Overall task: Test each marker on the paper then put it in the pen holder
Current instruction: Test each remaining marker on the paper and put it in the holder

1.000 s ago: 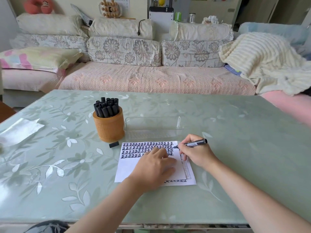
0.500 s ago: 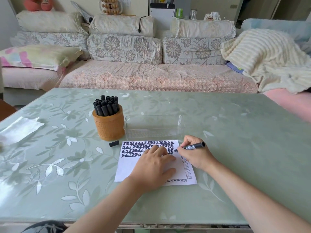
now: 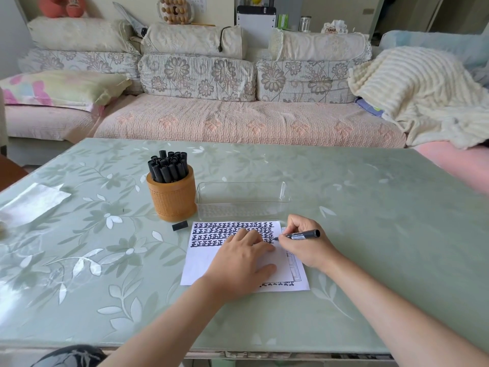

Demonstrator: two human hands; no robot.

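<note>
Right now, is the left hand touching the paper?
Touching. In the head view the left hand lies flat on the paper, palm and fingers covering its middle with no gap showing, while the right hand grips the marker.

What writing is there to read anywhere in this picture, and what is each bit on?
"正": it looks like this one character, drawn again and again in black rows across the top of the paper.
Printed row along the paper's near edge: too small to read.
White label on the marker held by the right hand: too small to read.
Green box on the far shelf: blurred, unreadable.
</note>
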